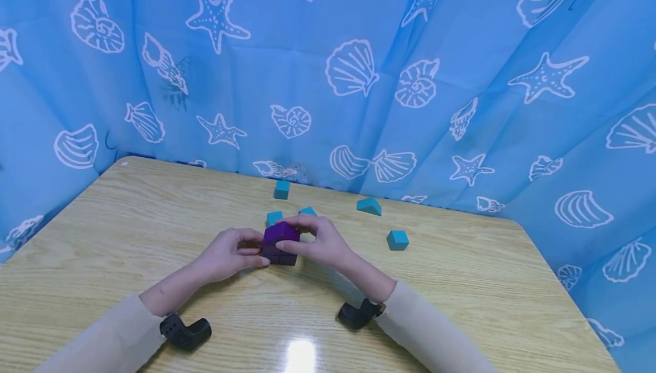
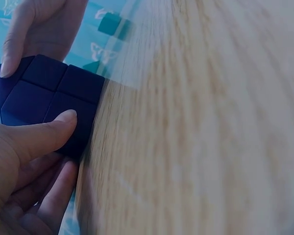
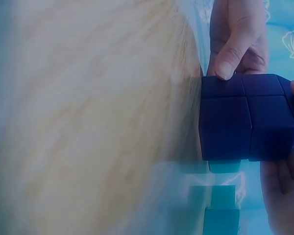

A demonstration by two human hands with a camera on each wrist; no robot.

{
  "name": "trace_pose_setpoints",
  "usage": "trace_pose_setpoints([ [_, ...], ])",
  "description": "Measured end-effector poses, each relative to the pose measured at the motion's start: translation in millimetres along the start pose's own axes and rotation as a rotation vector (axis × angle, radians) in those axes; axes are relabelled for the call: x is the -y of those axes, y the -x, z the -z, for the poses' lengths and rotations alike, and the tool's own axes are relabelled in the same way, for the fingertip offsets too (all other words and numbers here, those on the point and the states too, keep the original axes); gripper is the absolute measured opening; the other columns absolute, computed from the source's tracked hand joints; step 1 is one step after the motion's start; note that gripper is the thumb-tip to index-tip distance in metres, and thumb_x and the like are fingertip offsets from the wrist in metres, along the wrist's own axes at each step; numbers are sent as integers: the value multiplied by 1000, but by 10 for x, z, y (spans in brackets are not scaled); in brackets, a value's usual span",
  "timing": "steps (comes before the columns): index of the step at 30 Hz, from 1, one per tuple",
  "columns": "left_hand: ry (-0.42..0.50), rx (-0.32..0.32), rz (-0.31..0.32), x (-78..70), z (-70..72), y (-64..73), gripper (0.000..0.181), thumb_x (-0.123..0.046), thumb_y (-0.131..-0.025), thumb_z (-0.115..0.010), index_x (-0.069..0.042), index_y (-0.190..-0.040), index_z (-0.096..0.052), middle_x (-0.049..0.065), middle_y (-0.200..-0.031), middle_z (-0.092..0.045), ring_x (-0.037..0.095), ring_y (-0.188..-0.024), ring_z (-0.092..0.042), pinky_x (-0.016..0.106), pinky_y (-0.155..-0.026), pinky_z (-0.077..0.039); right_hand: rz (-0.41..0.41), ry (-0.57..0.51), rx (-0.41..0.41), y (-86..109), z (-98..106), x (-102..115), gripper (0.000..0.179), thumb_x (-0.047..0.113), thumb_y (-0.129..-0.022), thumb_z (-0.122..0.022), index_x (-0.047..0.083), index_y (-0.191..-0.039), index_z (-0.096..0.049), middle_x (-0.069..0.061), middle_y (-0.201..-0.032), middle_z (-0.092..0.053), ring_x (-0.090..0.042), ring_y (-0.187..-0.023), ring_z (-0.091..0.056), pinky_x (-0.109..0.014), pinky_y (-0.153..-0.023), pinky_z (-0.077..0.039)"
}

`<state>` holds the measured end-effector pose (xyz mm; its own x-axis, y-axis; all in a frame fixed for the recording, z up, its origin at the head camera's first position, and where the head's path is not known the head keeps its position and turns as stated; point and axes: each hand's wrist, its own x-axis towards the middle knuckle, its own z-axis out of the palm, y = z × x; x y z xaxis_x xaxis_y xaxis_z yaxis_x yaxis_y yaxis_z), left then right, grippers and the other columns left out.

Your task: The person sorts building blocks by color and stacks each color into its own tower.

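A small stack of dark purple blocks (image 1: 280, 253) stands on the wooden table. The lower blocks fit edge to edge, and a purple block with a sloped side (image 1: 282, 230) sits on top. My left hand (image 1: 230, 254) holds the lower blocks from the left, its thumb on the near face and fingers around the far side. From the right, my right hand (image 1: 320, 242) pinches the top block, thumb in front and fingers behind. The left wrist view shows the seams between the purple blocks (image 2: 44, 95); the right wrist view shows their other side (image 3: 225, 127).
Just behind the stack are a teal cube (image 1: 274, 218) and a partly hidden teal block (image 1: 308, 211). Farther back lies another teal cube (image 1: 281, 189). To the right are a sloped teal block (image 1: 369, 207) and a teal cube (image 1: 397, 240). A blue curtain (image 1: 307, 77) hangs behind the table (image 1: 461, 304).
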<state>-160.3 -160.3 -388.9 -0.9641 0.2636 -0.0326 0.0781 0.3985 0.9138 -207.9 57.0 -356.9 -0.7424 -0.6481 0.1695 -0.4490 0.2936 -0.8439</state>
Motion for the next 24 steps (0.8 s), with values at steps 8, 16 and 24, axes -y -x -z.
trace_pose_setpoints([
  [8,-8,-4,18,-17,1,2,42,-11,-83,-75,4,-120,-61,20,-120,-62,32,-110,-63,31,-90,-57,1,-10,-4,7,-6,-16,37,16,-85,-73,8,-120,-66,-6,-106,-68,-15,-97,-64,-26,-88,-55],
  [16,-3,19,38,-35,35,20,47,-14,-81,-77,6,-121,-59,22,-121,-60,32,-109,-63,33,-90,-58,-8,-16,3,3,-21,-2,36,16,-86,-73,9,-120,-66,-7,-106,-67,-15,-97,-63,-26,-88,-55],
  [24,7,67,17,-43,61,7,63,-16,-74,-83,7,-125,-55,22,-123,-59,35,-113,-61,34,-94,-56,-13,-17,33,24,35,16,50,26,-85,-74,13,-131,-59,-4,-120,-64,-17,-106,-60,-35,-94,-52],
])
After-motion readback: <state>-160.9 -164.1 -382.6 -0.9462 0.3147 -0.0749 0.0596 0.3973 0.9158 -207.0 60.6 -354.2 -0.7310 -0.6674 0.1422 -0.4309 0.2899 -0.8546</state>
